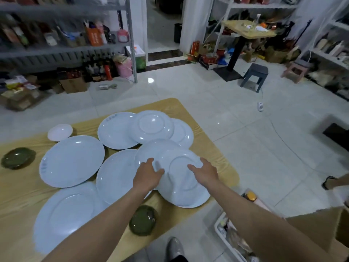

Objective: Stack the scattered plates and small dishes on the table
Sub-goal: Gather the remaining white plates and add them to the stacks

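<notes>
Several white plates lie scattered and overlapping on the tan table (207,148). Nearest the right edge, an upside-down white plate (185,191) overlaps the others. My left hand (148,175) rests on its left side with straight fingers. My right hand (204,172) lies on its right side, fingers spread. Other white plates sit at the left (71,161), near left (69,212) and far middle (154,126). A small white dish (60,132) stands at the far left. One dark green dish (18,157) sits at the left edge, another (143,220) at the near edge.
The table's right and near edges drop to a tiled floor. A white crate (224,233) and a cardboard box (319,229) stand at the lower right. A shoe (174,248) is below the table. Another person's foot (330,183) shows at the far right.
</notes>
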Available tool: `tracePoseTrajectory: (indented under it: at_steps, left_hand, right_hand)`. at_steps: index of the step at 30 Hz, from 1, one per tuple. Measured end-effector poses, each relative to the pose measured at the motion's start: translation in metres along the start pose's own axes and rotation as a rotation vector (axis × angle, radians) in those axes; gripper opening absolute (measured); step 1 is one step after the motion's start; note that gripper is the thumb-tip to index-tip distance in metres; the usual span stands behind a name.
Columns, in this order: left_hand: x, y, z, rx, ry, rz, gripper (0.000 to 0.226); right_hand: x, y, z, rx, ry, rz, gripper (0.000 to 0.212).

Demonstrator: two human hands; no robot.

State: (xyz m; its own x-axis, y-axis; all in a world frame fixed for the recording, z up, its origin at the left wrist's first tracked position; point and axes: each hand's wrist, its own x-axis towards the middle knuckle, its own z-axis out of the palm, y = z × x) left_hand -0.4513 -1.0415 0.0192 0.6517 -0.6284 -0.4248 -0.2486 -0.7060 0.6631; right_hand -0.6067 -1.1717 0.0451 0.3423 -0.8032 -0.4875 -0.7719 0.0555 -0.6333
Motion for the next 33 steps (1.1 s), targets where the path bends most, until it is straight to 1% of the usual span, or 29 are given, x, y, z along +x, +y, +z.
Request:
tracePoseTrajectory:
  at_steps: [2,3,7,12,16,20,26,30,31,33]
  left_hand:
    - [0.003,0.006,0.012,-0.058,0.024,-0.073,0.072]
    - [0.004,0.008,0.017,-0.076,0.033,-0.101,0.073]
    - [0.006,0.012,0.027,-0.106,0.06,-0.178,0.075]
    - [0.007,0.016,0.035,-0.116,0.078,-0.235,0.073]
    - [0.006,0.021,0.039,-0.141,0.122,-0.243,0.072]
    - [0.004,0.022,0.038,-0.124,0.13,-0.251,0.073]
    - [0.0,0.028,0.032,-0.068,0.152,-0.241,0.071]
    - [-0.001,0.03,0.028,-0.073,0.162,-0.231,0.069]
    - [-0.002,0.03,0.028,-0.079,0.164,-0.228,0.068]
    - [-0.005,0.034,0.027,-0.084,0.168,-0.222,0.068]
  right_hand:
    - [0.013,0.007,-0.009,0.118,-0.029,0.073,0.066]
    - [0.019,0.011,-0.012,0.155,-0.041,0.107,0.065]
    - [0.038,0.023,-0.01,0.167,-0.066,0.173,0.077]
    - [0.051,0.028,-0.007,0.182,-0.044,0.191,0.071]
    - [0.057,0.031,-0.006,0.203,-0.058,0.214,0.068]
    - [0.062,0.033,-0.004,0.258,-0.038,0.224,0.067]
    - [0.065,0.034,-0.004,0.395,-0.065,0.279,0.073]
    - [0.065,0.035,-0.008,0.492,-0.058,0.31,0.086]
    - [0.063,0.035,-0.009,0.51,-0.05,0.315,0.084]
    - [0.062,0.034,-0.011,0.52,-0.04,0.299,0.068]
